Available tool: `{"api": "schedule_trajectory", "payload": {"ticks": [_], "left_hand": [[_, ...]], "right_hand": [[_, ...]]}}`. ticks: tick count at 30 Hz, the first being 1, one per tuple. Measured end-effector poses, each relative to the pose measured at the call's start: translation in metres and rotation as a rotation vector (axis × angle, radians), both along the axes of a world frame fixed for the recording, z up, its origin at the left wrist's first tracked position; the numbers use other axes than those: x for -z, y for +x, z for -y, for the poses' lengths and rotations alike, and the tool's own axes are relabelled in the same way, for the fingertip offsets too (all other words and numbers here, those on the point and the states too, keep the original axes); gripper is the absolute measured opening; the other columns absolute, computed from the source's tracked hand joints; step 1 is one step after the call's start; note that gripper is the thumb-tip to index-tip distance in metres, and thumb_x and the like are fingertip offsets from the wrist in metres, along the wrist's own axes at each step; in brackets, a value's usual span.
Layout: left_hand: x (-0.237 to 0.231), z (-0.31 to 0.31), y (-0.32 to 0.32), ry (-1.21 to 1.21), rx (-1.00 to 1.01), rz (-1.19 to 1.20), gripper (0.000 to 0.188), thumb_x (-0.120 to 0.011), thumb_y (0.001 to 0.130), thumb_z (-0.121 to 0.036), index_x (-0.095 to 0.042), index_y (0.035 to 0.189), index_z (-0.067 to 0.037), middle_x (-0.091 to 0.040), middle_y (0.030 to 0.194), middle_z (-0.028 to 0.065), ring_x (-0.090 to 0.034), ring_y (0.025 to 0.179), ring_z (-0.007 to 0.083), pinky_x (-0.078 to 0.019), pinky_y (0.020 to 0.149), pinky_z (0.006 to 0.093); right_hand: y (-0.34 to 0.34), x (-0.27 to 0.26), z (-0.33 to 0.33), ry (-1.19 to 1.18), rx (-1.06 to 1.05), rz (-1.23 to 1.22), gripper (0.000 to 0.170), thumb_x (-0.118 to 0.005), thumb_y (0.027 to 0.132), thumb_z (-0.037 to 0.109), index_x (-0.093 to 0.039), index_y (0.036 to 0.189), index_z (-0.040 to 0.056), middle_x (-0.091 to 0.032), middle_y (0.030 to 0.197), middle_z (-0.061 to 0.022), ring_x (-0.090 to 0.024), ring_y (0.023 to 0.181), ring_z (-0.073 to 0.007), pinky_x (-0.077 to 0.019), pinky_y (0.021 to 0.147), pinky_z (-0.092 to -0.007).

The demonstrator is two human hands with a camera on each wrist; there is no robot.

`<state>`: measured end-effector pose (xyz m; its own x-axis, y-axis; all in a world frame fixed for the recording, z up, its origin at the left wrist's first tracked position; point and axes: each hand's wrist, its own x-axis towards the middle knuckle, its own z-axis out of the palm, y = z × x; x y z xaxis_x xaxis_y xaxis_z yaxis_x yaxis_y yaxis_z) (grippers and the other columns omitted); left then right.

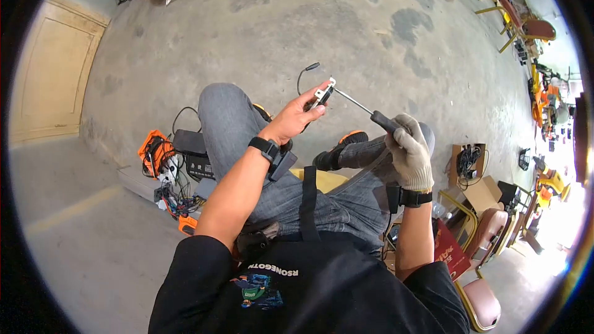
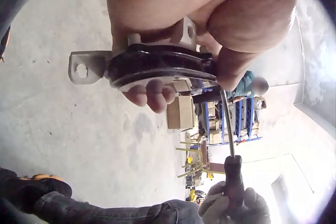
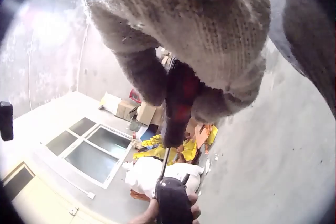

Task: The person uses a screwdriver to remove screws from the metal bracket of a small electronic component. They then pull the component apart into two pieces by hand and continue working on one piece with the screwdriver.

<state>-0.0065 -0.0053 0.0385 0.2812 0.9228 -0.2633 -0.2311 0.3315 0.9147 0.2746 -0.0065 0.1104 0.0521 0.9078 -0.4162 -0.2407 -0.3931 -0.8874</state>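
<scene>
The bare left hand (image 1: 296, 117) pinches a small black device (image 2: 163, 67) with pale metal brackets; its fingers curl round the casing in the left wrist view. A short black cable with a plug (image 1: 312, 67) sticks out beyond that hand. The right hand (image 1: 409, 151), in a knitted work glove, grips the dark handle of a screwdriver (image 1: 385, 122). Its thin metal shaft (image 2: 229, 124) reaches to the end of the device beside the left thumb. In the right wrist view the handle (image 3: 180, 100) shows red patches, and the shaft meets the black casing (image 3: 174, 203); the exact contact is hidden.
The person sits with legs bent above a concrete floor (image 1: 278, 31). Cables, an orange item (image 1: 154, 151) and dark boxes lie by the left knee. To the right are an open carton (image 1: 467, 164), chairs (image 1: 489, 235) and a red box (image 1: 450, 250). Another person (image 2: 247, 87) stands near blue shelves.
</scene>
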Motion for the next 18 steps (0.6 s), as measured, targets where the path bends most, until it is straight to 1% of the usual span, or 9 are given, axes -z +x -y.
{"api": "schedule_trajectory", "payload": {"ticks": [2,4,6,7,9,10,12,13,18], "left_hand": [[-0.002,0.0,0.001,-0.033,-0.015,0.051,0.058,-0.06,0.1,-0.011,-0.042,0.154,-0.023,-0.057,0.122,-0.0074,-0.049,0.098,0.0062,-0.0425,0.093,0.0246],[-0.001,-0.001,0.0,-0.038,-0.011,0.051,0.058,-0.06,0.1,-0.011,-0.042,0.154,-0.023,-0.057,0.122,-0.0074,-0.049,0.098,0.0063,-0.0425,0.093,0.0247],[0.003,0.001,0.0,-0.049,-0.005,0.053,0.058,-0.06,0.1,-0.011,-0.042,0.154,-0.023,-0.057,0.121,-0.0074,-0.049,0.097,0.0064,-0.0424,0.093,0.0248],[0.005,0.0,0.0,-0.028,0.013,0.037,0.059,-0.06,0.1,-0.012,-0.04,0.155,-0.025,-0.057,0.122,-0.0031,-0.051,0.1,0.009,-0.0436,0.092,0.0261],[0.007,-0.002,-0.001,-0.004,0.023,0.019,0.061,-0.06,0.1,-0.013,-0.038,0.156,-0.027,-0.058,0.122,0.0011,-0.053,0.103,0.0116,-0.0448,0.092,0.0274],[0.006,-0.002,0.0,-0.022,0.004,0.061,0.06,-0.06,0.1,-0.012,-0.04,0.155,-0.025,-0.057,0.121,-0.0035,-0.051,0.1,0.0091,-0.0436,0.092,0.026],[0.003,0.001,0.001,-0.042,-0.021,0.094,0.058,-0.061,0.1,-0.01,-0.042,0.154,-0.022,-0.057,0.12,-0.0081,-0.049,0.098,0.0066,-0.0423,0.092,0.0247],[0.002,-0.001,0.001,-0.038,-0.023,0.077,0.059,-0.061,0.099,-0.01,-0.042,0.154,-0.022,-0.056,0.12,-0.008,-0.049,0.098,0.0067,-0.0424,0.092,0.0247],[0.002,0.0,0.002,-0.02,-0.004,0.067,0.06,-0.061,0.099,-0.011,-0.041,0.155,-0.023,-0.056,0.12,-0.0068,-0.049,0.102,0.0077,-0.0422,0.095,0.0256]], "right_hand": [[0.0,-0.007,0.0,-0.017,-0.032,-0.035,0.034,-0.058,0.099,0.017,-0.054,0.127,-0.0026,-0.062,0.1,-0.0102,-0.056,0.073,-0.0141,-0.0487,0.065,-0.0263],[0.006,-0.01,-0.003,-0.032,-0.061,-0.071,0.032,-0.06,0.096,0.011,-0.056,0.125,-0.0019,-0.062,0.105,-0.0118,-0.059,0.076,-0.0165,-0.0512,0.069,-0.0289],[0.024,-0.01,-0.009,-0.311,-0.216,-0.193,0.039,-0.063,0.089,0.001,-0.053,0.127,-0.0012,-0.06,0.112,-0.0139,-0.061,0.084,-0.0205,-0.0531,0.081,-0.0326],[0.03,-0.001,-0.009,-0.309,-0.217,-0.191,0.039,-0.063,0.089,0.001,-0.053,0.127,-0.0012,-0.06,0.112,-0.0139,-0.061,0.084,-0.0205,-0.0531,0.081,-0.0326],[0.029,0.015,-0.006,0.1,-0.353,0.26,0.04,-0.063,0.09,0.003,-0.051,0.128,0.0006,-0.058,0.115,-0.0145,-0.061,0.094,-0.0218,-0.0523,0.088,-0.0338],[0.024,0.011,-0.005,0.107,-0.357,0.254,0.04,-0.063,0.09,0.003,-0.051,0.128,0.0006,-0.058,0.115,-0.0145,-0.061,0.094,-0.0218,-0.0523,0.088,-0.0338],[0.011,-0.002,0.002,0.005,-0.109,-0.095,0.04,-0.064,0.091,0.006,-0.051,0.128,0.0011,-0.058,0.114,-0.0131,-0.061,0.098,-0.0217,-0.0529,0.088,-0.0344],[0.009,-0.001,0.004,0.046,-0.111,-0.081,0.037,-0.061,0.099,0.018,-0.05,0.13,0.0018,-0.057,0.105,-0.0109,-0.059,0.09,-0.0199,-0.0512,0.086,-0.0354],[0.018,-0.019,-0.005,-0.113,-0.24,-0.065,0.039,-0.062,0.095,0.013,-0.05,0.13,-0.0006,-0.058,0.109,-0.0113,-0.059,0.097,-0.0191,-0.0517,0.083,-0.0306]]}}
